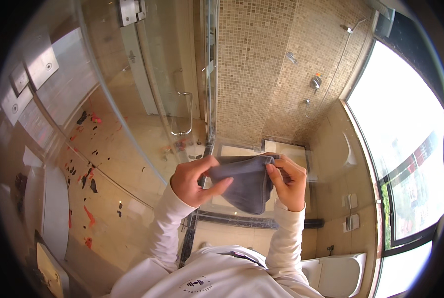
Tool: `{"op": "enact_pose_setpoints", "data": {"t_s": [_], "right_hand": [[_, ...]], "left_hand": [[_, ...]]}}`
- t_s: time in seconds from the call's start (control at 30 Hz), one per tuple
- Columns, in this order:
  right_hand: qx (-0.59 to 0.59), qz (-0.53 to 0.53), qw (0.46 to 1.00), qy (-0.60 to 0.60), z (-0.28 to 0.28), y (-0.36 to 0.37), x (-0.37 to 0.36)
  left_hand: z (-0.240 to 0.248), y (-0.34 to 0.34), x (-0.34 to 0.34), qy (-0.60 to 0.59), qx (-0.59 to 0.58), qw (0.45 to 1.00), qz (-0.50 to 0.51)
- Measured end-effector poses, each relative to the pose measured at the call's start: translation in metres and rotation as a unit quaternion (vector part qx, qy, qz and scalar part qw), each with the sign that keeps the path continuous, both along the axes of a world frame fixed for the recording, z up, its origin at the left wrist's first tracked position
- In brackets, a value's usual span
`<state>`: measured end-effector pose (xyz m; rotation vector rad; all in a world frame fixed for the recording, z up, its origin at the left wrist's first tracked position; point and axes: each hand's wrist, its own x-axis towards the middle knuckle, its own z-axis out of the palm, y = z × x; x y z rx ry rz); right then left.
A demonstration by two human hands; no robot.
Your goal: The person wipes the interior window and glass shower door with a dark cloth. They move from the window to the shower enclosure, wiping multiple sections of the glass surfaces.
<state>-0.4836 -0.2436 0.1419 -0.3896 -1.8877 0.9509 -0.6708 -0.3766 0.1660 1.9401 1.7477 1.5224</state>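
Observation:
A dark grey cloth (244, 186), folded over on itself, hangs in front of my chest between both hands. My left hand (191, 181) has the cloth's left side between its fingers, which go behind the fabric, and its thumb, which lies across the front. At the upper right corner, my right hand (288, 181) pinches the layered edge between thumb and fingers. The cloth's lower part droops freely to a rounded point. White sleeves cover both my forearms.
Glass panels with a metal door handle (189, 114) stand at the left. Red and black scraps (87, 174) show on the floor there. A mosaic wall (256, 64) with a shower valve (316, 82) rises ahead. At right are a bright window (405, 129) and a white fixture (341, 273).

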Motion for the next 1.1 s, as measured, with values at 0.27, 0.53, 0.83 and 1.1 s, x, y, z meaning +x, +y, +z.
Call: {"op": "enact_pose_setpoints", "data": {"t_s": [0.27, 0.53, 0.83, 1.1], "right_hand": [[-0.088, 0.160, 0.979, 0.089, -0.007, 0.021, 0.045], [-0.152, 0.219, 0.953, 0.145, -0.017, 0.031, 0.096], [-0.161, 0.151, 0.954, 0.203, -0.032, 0.032, 0.132], [-0.205, 0.215, 0.941, 0.164, -0.049, 0.011, 0.116]], "left_hand": [[0.016, 0.005, 0.049, 0.127, -0.073, 0.988, -0.045], [0.011, 0.022, 0.118, 0.106, -0.056, 0.993, -0.001], [-0.038, 0.024, 0.169, -0.321, 0.025, 0.945, -0.059], [-0.094, 0.009, 0.154, -0.571, -0.072, 0.802, -0.161]]}}
